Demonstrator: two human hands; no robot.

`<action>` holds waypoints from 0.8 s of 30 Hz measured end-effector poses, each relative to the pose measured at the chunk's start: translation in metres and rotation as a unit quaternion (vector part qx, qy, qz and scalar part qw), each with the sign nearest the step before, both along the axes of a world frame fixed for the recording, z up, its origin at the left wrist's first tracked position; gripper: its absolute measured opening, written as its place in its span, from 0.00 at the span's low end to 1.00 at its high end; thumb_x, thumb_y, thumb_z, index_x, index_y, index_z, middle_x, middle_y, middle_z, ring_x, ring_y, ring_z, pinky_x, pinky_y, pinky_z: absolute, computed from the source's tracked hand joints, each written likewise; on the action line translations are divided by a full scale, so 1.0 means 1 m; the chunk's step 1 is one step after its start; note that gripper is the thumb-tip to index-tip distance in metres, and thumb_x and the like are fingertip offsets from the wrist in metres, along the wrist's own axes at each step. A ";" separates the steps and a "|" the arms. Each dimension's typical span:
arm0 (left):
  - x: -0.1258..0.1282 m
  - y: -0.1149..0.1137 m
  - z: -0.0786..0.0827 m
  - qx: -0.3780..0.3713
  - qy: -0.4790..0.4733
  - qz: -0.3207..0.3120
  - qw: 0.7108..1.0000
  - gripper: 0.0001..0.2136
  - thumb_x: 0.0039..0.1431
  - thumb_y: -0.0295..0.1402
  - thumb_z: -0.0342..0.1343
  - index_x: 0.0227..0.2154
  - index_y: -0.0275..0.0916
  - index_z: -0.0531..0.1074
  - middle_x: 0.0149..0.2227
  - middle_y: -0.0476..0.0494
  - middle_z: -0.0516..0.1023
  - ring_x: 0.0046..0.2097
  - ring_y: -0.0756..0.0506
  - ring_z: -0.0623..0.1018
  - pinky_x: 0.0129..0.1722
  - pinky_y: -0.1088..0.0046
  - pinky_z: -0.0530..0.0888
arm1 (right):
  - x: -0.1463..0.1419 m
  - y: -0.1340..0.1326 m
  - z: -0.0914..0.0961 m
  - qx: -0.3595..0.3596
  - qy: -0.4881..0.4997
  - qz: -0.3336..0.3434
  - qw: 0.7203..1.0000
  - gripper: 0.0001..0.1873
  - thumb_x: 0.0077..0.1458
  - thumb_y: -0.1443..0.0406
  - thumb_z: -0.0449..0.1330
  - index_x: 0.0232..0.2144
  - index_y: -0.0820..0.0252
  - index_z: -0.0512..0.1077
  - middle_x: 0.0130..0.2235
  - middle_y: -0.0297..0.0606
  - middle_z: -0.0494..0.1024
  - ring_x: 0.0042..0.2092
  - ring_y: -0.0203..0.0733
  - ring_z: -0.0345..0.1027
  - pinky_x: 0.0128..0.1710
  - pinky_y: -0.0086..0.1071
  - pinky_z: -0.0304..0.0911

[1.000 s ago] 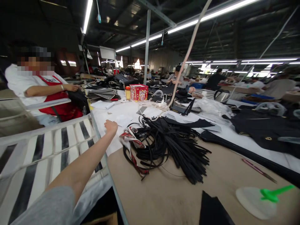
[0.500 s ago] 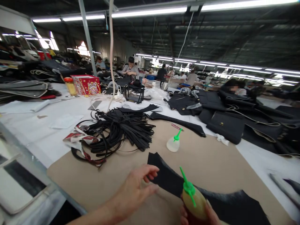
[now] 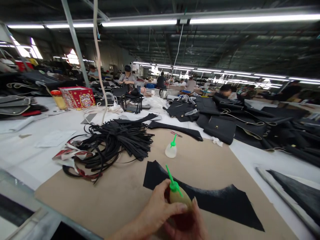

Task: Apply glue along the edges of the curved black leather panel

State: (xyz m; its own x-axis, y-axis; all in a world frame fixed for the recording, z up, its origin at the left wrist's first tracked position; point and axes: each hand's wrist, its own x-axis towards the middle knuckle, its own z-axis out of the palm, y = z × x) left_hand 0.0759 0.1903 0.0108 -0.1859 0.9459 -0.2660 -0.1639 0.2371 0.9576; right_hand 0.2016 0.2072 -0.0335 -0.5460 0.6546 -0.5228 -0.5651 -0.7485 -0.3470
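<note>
A squeeze bottle of yellowish glue point(image 3: 182, 199) with a green nozzle is held between both my hands, its tip pointing up and slightly left. My left hand point(image 3: 160, 206) has its thumb and fingers around the bottle's left side. From below and the right, my right hand point(image 3: 193, 223) grips the same bottle, its palm partly hidden. Just beyond lies a curved black leather piece point(image 3: 212, 201), flat on the tan board point(image 3: 120, 196). A second, whitish bottle point(image 3: 171, 151) with a green nozzle stands upright farther back on the board.
Bundled black strips point(image 3: 120, 140) lie at the left of the board. Behind are a narrow black piece point(image 3: 177, 129), red tweezers point(image 3: 176, 134) and a black router point(image 3: 131, 105). Black bags point(image 3: 220, 128) are heaped at right. A red box point(image 3: 77, 97) stands back left; people sit farther off.
My left hand has moved right and closed on the glue bottle, which my right hand was holding alone. The view has shifted, so the table's things appear farther left.
</note>
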 end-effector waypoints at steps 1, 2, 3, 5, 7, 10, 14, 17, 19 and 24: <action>0.000 0.001 0.000 0.007 0.017 0.009 1.000 0.22 0.39 0.35 0.68 0.39 0.34 0.71 0.36 0.46 0.75 0.41 0.44 0.73 0.40 0.72 0.68 | -0.001 -0.002 0.001 0.020 -0.005 -0.018 1.000 0.26 0.42 0.53 0.74 0.42 0.56 0.75 0.43 0.42 0.80 0.43 0.49 0.74 0.37 0.42 0.73; 0.001 0.002 0.000 0.017 0.028 0.014 0.999 0.21 0.39 0.35 0.68 0.38 0.34 0.71 0.35 0.46 0.76 0.40 0.44 0.73 0.40 0.72 0.69 | -0.002 -0.003 0.003 0.042 -0.014 -0.037 0.998 0.28 0.41 0.55 0.75 0.44 0.53 0.74 0.45 0.41 0.79 0.45 0.50 0.73 0.38 0.44 0.73; 0.001 0.004 -0.001 0.027 0.033 0.013 0.999 0.20 0.40 0.35 0.68 0.37 0.34 0.71 0.35 0.46 0.77 0.40 0.44 0.73 0.40 0.72 0.69 | -0.002 -0.003 0.005 0.062 -0.027 -0.054 0.996 0.30 0.40 0.57 0.75 0.46 0.50 0.72 0.46 0.39 0.79 0.46 0.50 0.73 0.38 0.43 0.72; -0.001 0.008 -0.001 0.052 0.022 -0.012 0.998 0.19 0.43 0.37 0.67 0.37 0.33 0.72 0.36 0.44 0.78 0.40 0.44 0.75 0.40 0.72 0.70 | -0.001 -0.001 0.010 0.095 -0.063 -0.075 0.991 0.30 0.41 0.57 0.75 0.47 0.49 0.71 0.45 0.37 0.79 0.44 0.49 0.73 0.37 0.39 0.72; -0.007 0.013 -0.004 0.079 -0.004 -0.053 0.995 0.19 0.49 0.39 0.63 0.40 0.32 0.72 0.38 0.41 0.78 0.41 0.43 0.76 0.42 0.69 0.71 | 0.003 0.004 0.015 0.115 -0.099 -0.077 0.985 0.26 0.43 0.56 0.73 0.44 0.53 0.72 0.40 0.37 0.80 0.39 0.46 0.74 0.33 0.34 0.71; -0.030 0.018 -0.015 0.102 0.099 -0.056 0.988 0.17 0.56 0.37 0.58 0.46 0.33 0.72 0.43 0.39 0.77 0.45 0.43 0.75 0.46 0.65 0.72 | 0.013 0.018 0.023 0.127 -0.140 -0.069 0.980 0.22 0.45 0.53 0.71 0.39 0.57 0.74 0.34 0.37 0.79 0.31 0.43 0.72 0.27 0.32 0.70; -0.069 0.020 -0.041 0.109 0.429 -0.040 0.896 0.13 0.58 0.23 0.53 0.45 0.37 0.73 0.47 0.42 0.74 0.50 0.43 0.71 0.54 0.62 0.68 | 0.024 0.044 0.032 0.158 -0.190 -0.042 0.968 0.20 0.46 0.52 0.69 0.37 0.57 0.74 0.36 0.39 0.79 0.31 0.44 0.72 0.25 0.34 0.71; -0.088 0.023 -0.062 0.121 0.521 -0.102 0.839 0.13 0.59 0.21 0.52 0.45 0.37 0.72 0.48 0.41 0.73 0.51 0.43 0.70 0.54 0.63 0.69 | 0.026 0.066 0.033 0.196 -0.217 -0.017 0.956 0.25 0.42 0.55 0.72 0.42 0.56 0.73 0.41 0.40 0.78 0.35 0.46 0.72 0.28 0.34 0.72; -0.094 0.026 -0.071 0.123 0.550 -0.114 0.818 0.13 0.59 0.22 0.52 0.46 0.37 0.71 0.49 0.42 0.72 0.52 0.43 0.70 0.55 0.63 0.69 | 0.022 0.081 0.032 0.224 -0.243 -0.006 0.944 0.28 0.39 0.56 0.73 0.44 0.56 0.72 0.39 0.38 0.78 0.35 0.44 0.71 0.27 0.33 0.71; -0.101 0.034 -0.077 0.110 0.577 -0.098 0.803 0.12 0.61 0.26 0.53 0.48 0.36 0.69 0.52 0.41 0.71 0.54 0.42 0.69 0.57 0.62 0.69 | 0.004 0.113 0.023 0.331 -0.338 0.050 0.879 0.33 0.41 0.51 0.72 0.46 0.57 0.66 0.30 0.32 0.74 0.27 0.38 0.64 0.22 0.29 0.65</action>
State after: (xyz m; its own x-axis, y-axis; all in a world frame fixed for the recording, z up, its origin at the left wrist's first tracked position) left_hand -0.0256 0.2244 -0.0664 -0.0299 0.9876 0.1543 0.8828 -0.0463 0.4675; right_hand 0.2053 0.3197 -0.0107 -0.3285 0.9044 -0.2723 -0.0044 -0.2898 -0.9571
